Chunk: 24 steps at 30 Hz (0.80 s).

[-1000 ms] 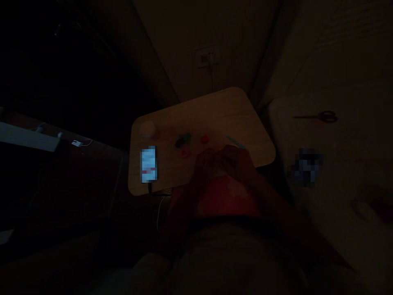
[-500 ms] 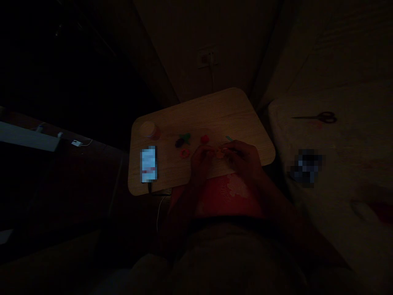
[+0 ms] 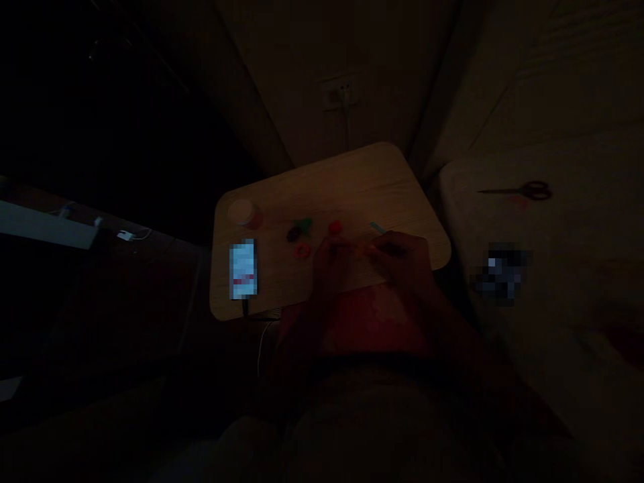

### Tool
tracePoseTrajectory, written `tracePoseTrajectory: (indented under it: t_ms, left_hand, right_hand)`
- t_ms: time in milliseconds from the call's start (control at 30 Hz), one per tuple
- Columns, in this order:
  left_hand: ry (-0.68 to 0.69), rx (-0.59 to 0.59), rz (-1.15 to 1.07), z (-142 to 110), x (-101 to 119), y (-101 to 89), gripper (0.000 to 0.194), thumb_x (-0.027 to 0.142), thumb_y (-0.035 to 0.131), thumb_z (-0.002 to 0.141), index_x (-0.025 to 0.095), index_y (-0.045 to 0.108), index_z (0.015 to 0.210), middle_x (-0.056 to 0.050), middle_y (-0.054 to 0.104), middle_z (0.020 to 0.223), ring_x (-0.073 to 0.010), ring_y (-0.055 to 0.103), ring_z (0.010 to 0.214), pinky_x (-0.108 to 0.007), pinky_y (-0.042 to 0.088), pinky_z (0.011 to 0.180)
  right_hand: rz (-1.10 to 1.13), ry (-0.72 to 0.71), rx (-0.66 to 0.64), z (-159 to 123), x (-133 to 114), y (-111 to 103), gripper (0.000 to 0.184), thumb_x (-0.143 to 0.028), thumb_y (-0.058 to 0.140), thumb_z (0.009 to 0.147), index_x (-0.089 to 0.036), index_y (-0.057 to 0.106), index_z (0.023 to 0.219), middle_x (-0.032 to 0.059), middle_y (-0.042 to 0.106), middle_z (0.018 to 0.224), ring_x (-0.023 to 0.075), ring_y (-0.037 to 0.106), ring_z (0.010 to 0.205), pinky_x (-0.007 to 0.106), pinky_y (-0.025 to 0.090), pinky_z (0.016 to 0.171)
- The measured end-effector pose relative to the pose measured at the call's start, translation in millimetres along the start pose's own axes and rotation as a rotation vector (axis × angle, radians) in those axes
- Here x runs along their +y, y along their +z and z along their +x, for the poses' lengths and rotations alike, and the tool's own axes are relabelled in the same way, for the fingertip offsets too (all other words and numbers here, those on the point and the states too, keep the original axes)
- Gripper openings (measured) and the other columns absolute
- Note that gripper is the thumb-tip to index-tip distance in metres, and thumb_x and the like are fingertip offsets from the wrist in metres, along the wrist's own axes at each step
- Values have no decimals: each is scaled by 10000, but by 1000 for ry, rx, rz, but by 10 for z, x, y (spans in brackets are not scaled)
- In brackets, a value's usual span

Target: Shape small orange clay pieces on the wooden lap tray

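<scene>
The scene is very dark and the fingers are dim. Over the near side of a small wooden table (image 3: pixel 347 188), my left hand (image 3: pixel 329 260) is closed, its fingertips pointing right; what they pinch is unclear. Facing it, my right hand (image 3: pixel 402 255) has thumb and finger pinched at a small orange piece (image 3: pixel 360 249) between the hands. Just beyond them lie a red lump (image 3: pixel 335 227) and a pale flat strip (image 3: pixel 377 228). To the left are an orange-red ring (image 3: pixel 302 251), a green piece (image 3: pixel 304 225) and a dark lump (image 3: pixel 293 233).
A lidded tub (image 3: pixel 244 213) and a lit phone-like screen (image 3: pixel 243 268) with a cable occupy the table's left side. Scissors (image 3: pixel 523 191) and a blurred dark object (image 3: pixel 503 272) lie on the pale surface at right. A red surface (image 3: pixel 352 322) is below the table edge.
Both hands stay nearly in place; the right fingertips have drawn slightly back to the right. The picture has become dimmer around the hands.
</scene>
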<state>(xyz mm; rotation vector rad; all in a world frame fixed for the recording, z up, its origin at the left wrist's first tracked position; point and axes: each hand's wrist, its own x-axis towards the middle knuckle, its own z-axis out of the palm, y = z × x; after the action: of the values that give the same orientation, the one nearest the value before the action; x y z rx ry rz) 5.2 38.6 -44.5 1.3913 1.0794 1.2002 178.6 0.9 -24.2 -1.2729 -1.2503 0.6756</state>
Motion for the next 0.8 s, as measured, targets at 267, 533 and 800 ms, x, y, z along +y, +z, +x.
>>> tracePoseTrajectory:
  t_ms: [267,533,800]
  left_hand:
    - [260,-147,678,-14,10,-34,179,213,540,1001,217,707,937,-90,728,1016,-289,614,1045,-443,432,1009]
    - [236,-130,902,-2,-29,-39,191,110,533,966,203,699,950,-128,708,1117,-338,600,1106,-507,392,1048]
    - [191,-74,924,-3,-17,-38,157,93,506,972,207,612,989,-102,695,1084,-292,597,1088,-454,415,1030]
  right_hand:
    - [-21,-58,-60,2,-94,-42,278,-386,709,954,-224,774,738,34,749,687,173,667,608,294,515,574]
    - [31,-58,-86,-10,-134,-15,333,-349,570,1048,-213,736,795,21,714,666,160,625,557,296,498,581]
    - [80,65,-112,-30,-100,12,293,-415,683,989,-200,800,827,39,778,696,173,710,604,283,545,603]
